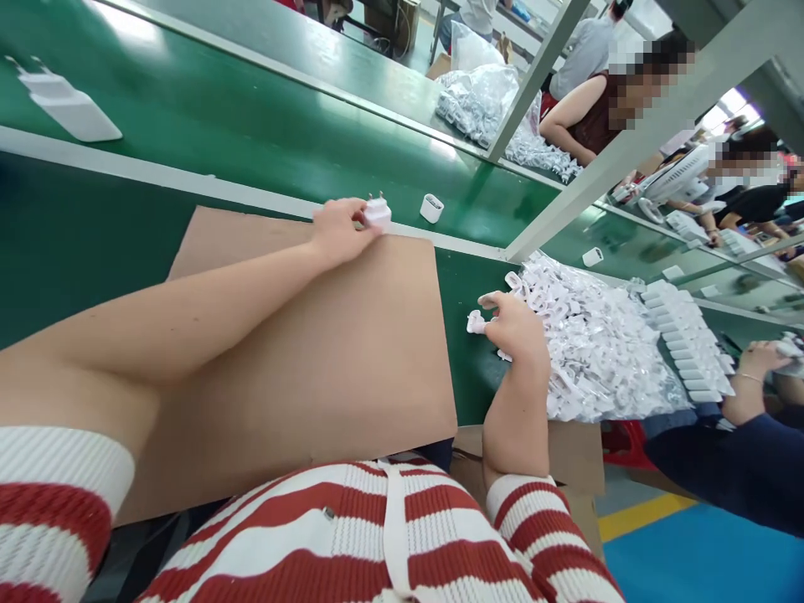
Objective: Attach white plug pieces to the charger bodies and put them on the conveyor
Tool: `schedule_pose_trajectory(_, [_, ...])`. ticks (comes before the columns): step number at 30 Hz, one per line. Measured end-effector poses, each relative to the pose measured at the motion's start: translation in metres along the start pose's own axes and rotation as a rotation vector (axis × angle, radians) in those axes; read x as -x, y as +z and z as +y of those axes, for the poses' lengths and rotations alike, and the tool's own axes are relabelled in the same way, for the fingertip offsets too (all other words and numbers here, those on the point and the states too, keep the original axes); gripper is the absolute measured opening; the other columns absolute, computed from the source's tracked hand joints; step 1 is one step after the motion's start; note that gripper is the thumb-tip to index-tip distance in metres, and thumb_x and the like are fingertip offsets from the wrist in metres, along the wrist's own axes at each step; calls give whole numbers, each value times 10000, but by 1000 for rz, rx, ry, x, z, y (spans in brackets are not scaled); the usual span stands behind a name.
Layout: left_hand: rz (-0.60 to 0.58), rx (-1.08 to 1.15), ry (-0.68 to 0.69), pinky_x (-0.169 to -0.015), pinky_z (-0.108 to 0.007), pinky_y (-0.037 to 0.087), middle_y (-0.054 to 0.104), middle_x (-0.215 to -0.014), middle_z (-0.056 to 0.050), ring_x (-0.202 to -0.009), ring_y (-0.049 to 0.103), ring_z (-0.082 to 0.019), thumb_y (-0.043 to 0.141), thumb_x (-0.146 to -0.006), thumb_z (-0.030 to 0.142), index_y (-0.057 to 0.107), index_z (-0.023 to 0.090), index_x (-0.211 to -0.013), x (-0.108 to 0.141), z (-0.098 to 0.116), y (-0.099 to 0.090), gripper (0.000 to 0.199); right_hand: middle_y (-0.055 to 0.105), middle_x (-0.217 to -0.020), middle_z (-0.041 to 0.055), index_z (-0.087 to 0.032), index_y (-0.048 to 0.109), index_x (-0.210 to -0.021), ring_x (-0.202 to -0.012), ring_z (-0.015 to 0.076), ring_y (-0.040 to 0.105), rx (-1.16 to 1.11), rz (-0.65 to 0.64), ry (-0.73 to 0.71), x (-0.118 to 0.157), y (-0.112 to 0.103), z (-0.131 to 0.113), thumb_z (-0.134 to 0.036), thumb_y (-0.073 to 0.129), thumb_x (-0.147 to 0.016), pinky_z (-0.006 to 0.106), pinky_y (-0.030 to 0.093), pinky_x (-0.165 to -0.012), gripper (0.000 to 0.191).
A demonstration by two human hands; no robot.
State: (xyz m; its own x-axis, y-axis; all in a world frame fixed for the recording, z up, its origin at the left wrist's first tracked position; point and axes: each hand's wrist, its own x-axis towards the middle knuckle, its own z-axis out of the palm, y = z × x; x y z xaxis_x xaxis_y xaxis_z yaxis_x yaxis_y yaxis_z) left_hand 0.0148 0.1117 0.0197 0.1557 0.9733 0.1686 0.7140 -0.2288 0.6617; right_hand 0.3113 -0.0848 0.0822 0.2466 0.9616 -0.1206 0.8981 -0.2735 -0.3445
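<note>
My left hand [339,233] is closed on a white two-pin plug charger [378,213] at the far edge of a brown cardboard sheet [327,360]. The charger's pins point away from me. Right of the cardboard, my right hand [516,328] pinches a small white plastic part [476,322] over the green surface, beside a large heap of small white plastic parts [590,352]. Its exact shape is partly hidden by the fingers. A white charger housing [431,208] stands on the green belt a little right of my left hand.
Another white plug charger [72,105] lies far left on the green belt [251,117]. A metal post [628,138] slants across the right. Rows of white housings [682,343] sit beyond the heap, near a co-worker's hand [760,360]. Other people work across the line.
</note>
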Motion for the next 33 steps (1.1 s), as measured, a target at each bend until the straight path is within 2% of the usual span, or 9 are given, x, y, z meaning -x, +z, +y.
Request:
schedule_pose_trajectory(4, [80, -86, -121, -1003, -417, 299, 666, -1080, -50, -1161, 468, -254, 647, -928, 540, 669, 138, -1202, -54, -23, -10, 487, 765, -1156, 14, -281, 708, -1081, -1088, 268, 702, 37, -89, -26, -2, 6, -9, -72, 697, -720, 383, 517, -860, 417])
schedule_pose_trajectory(8, [128, -118, -239, -1033, -472, 250, 650, -1164, -74, -1238, 417, -263, 702, -888, 538, 611, 103, -1233, -69, -27, -17, 562, 683, -1133, 44, -258, 704, -1030, -974, 234, 699, -57, -44, -98, -9, 15, -11, -97, 660, -741, 372, 529, -843, 334])
schedule_pose_trajectory(13, [421, -122, 16, -1142, -519, 160, 327, -1645, -139, -1515, 136, -309, 707, -885, 465, 300, 121, -1587, -55, 9, 0, 881, 652, -1018, 4, -255, 635, -1112, -815, 181, 678, -495, 162, -98, -27, 34, -14, -299, 750, -756, 378, 565, -827, 376])
schedule_pose_trajectory(15, [273, -113, 205, -1181, -481, 165, 222, -1714, -96, -1500, 167, -283, 683, -897, 417, 241, 141, -1641, -59, 21, 16, 908, 668, -962, -21, -261, 626, -1088, -732, 155, 676, -723, 144, -76, -34, 40, -17, -341, 780, -724, 366, 575, -787, 404])
schedule_pose_trajectory(18, [-50, -62, 299, -1193, -466, 239, 381, -1642, -109, -1434, 289, -293, 693, -862, 384, 350, 125, -1606, -80, 28, 42, 860, 721, -924, -7, -236, 673, -1016, -743, 149, 702, -1044, 36, -77, -42, 44, -21, -363, 806, -690, 357, 589, -800, 373])
schedule_pose_trajectory(22, [-88, -23, 198, -1063, -494, 416, 602, -1344, -142, -1205, 536, -324, 698, -812, 346, 676, 188, -1228, -100, 31, 52, 445, 786, -974, 26, -224, 745, -1053, -901, 180, 740, -1258, -113, -67, -42, 37, -25, -382, 903, -587, 360, 603, -902, 516])
schedule_pose_trajectory(25, [-62, 43, 245, -1002, -477, 478, 614, -1234, -116, -1091, 611, -304, 671, -824, 343, 709, 240, -1103, -75, 37, 42, 300, 789, -933, 18, -227, 757, -1005, -848, 176, 742, -1273, -85, -43, -39, 33, -27, -404, 931, -554, 350, 622, -860, 514])
schedule_pose_trajectory(28, [-147, 84, 404, -965, -420, 517, 621, -1138, -104, -1039, 643, -283, 667, -845, 375, 739, 224, -1099, -13, 44, 31, 303, 769, -863, 5, -225, 749, -920, -714, 152, 712, -1214, 10, -23, -36, 36, -29, -479, 888, -632, 342, 624, -760, 408])
schedule_pose_trajectory(33, [-269, 137, 500, -902, -406, 533, 650, -1102, -104, -973, 658, -275, 647, -925, 454, 721, 194, -1233, 88, 44, 25, 410, 793, -974, 45, -221, 752, -1005, -884, 213, 753, -992, 163, -177, -28, 48, -40, -430, 845, -748, 363, 619, -811, 345])
